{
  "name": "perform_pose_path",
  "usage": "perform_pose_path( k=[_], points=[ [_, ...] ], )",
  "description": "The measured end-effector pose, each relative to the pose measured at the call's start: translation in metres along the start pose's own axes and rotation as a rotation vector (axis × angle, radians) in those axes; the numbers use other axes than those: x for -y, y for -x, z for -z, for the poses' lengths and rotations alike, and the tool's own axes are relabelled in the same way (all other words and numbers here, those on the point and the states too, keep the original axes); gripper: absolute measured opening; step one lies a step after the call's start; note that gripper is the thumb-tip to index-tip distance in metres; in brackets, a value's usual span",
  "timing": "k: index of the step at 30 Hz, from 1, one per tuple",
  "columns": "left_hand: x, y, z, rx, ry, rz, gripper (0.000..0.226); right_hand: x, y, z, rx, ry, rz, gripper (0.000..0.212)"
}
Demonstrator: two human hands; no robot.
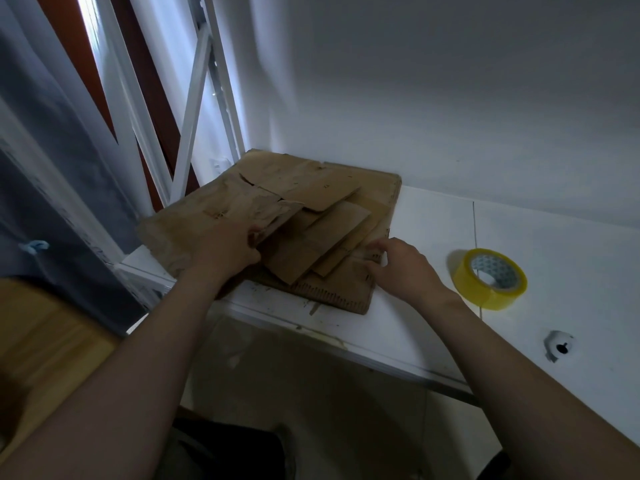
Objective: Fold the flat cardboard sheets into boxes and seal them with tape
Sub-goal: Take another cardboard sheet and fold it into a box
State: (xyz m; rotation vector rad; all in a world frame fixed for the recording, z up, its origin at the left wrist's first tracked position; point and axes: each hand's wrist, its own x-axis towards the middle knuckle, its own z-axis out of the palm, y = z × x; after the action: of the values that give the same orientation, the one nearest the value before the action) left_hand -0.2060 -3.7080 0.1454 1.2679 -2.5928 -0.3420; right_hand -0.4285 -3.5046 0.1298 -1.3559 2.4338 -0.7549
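Observation:
A stack of worn, flat brown cardboard sheets (311, 188) lies on the white table (433, 220), pushed into the corner by the wall. My left hand (230, 247) grips the crumpled top sheet (228, 206) at its near edge, thumb on top and fingers underneath. My right hand (398, 268) rests on the right edge of the bottom sheet (343, 289), its fingers loosely bent over that edge. A roll of yellow tape (491, 278) lies flat on the table to the right of my right hand.
A white wall rises directly behind the stack. A window frame with white bars (194, 109) and a grey curtain (45, 168) stand to the left. A round cable hole (559, 347) sits in the table at the right. A wooden surface (41, 327) lies low on the left.

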Motion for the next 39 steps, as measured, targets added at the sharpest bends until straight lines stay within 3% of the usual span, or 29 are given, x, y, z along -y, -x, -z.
perform_pose_path(
  k=[2,5,9,14,16,19,22,28,32,35,37,39],
  points=[
    [0.000,0.000,-0.005,-0.071,-0.024,0.065,0.022,0.002,-0.001,-0.002,-0.002,-0.024,-0.001,0.037],
    [0.010,0.002,-0.009,-0.242,-0.028,0.124,0.014,0.005,-0.002,-0.004,-0.007,-0.036,-0.008,0.036],
    [0.012,0.002,0.004,-0.510,0.023,0.109,0.036,0.016,-0.001,0.002,-0.025,-0.079,0.022,0.033],
    [-0.010,0.011,0.040,-0.696,0.018,0.105,0.027,0.036,0.007,0.014,-0.092,-0.222,0.066,0.028],
    [-0.021,0.019,0.054,-0.782,0.053,0.095,0.025,0.049,0.012,0.021,-0.081,-0.311,0.061,0.038],
    [-0.051,0.037,0.078,-0.869,0.146,0.038,0.028,0.064,0.019,0.036,-0.052,-0.412,0.029,0.070],
    [-0.085,0.056,0.103,-0.922,0.203,-0.070,0.031,0.067,0.029,0.053,-0.060,-0.509,-0.020,0.087],
    [-0.135,0.084,0.133,-0.858,0.230,-0.137,0.047,0.041,0.063,0.084,-0.186,-0.429,-0.040,0.078],
    [-0.153,0.098,0.141,-0.859,0.352,-0.185,0.030,0.029,0.092,0.101,-0.310,-0.452,-0.113,0.078],
    [-0.166,0.108,0.152,-0.854,0.489,-0.137,0.029,0.025,0.112,0.109,-0.392,-0.532,-0.130,0.090],
    [-0.173,0.112,0.158,-0.829,0.561,-0.117,0.029,0.025,0.123,0.109,-0.346,-0.606,-0.193,0.092],
    [-0.179,0.117,0.160,-0.814,0.596,-0.107,0.028,0.027,0.136,0.104,-0.211,-0.542,-0.268,0.076]
  ],
)
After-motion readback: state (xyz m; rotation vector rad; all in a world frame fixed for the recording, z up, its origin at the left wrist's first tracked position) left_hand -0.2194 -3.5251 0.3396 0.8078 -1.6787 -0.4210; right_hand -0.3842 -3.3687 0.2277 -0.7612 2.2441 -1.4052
